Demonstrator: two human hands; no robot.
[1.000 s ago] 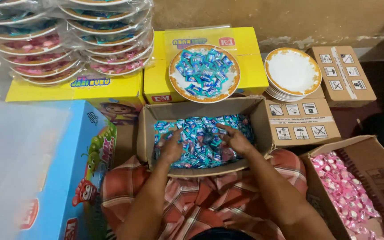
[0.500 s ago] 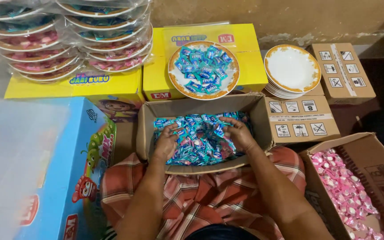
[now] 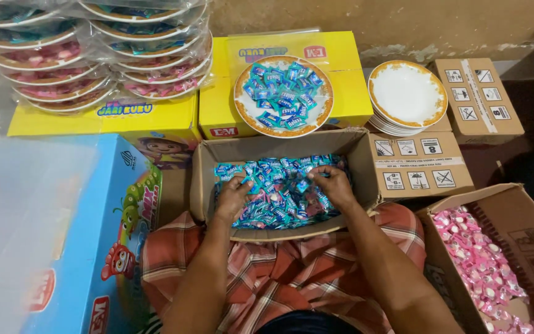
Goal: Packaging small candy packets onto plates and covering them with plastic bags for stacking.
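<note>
Blue-wrapped small candies [image 3: 279, 192] fill an open brown cardboard box [image 3: 279, 148] at the centre of the frame, resting against the person's lap, which is covered by a red-and-white checked cloth [image 3: 292, 272]. Both hands are down inside this box. The left hand [image 3: 233, 198] lies on the candies at the box's left part, its grip curled and pressed together around a few wrappers. The right hand [image 3: 335, 185] sits at the right part of the box, fingers bent and pinching a blue candy held between the two hands near the middle.

Just above the box, a round white plate with an orange rim [image 3: 283, 96] carries a heap of the same blue candies and rests on a flat yellow carton [image 3: 347, 55]. To the right of it, a stack of empty white plates with orange rims [image 3: 408, 93] stands on closed brown cardboard boxes [image 3: 421, 164]. In the upper left of the frame, stacks of filled plates wrapped in clear plastic [image 3: 94, 49] sit on another yellow carton [image 3: 100, 117]. A large blue printed carton [image 3: 112, 260] takes up the lower left. In the lower right, an open brown box [image 3: 526, 229] holds pink-wrapped candies [image 3: 477, 266], well apart from both hands.
</note>
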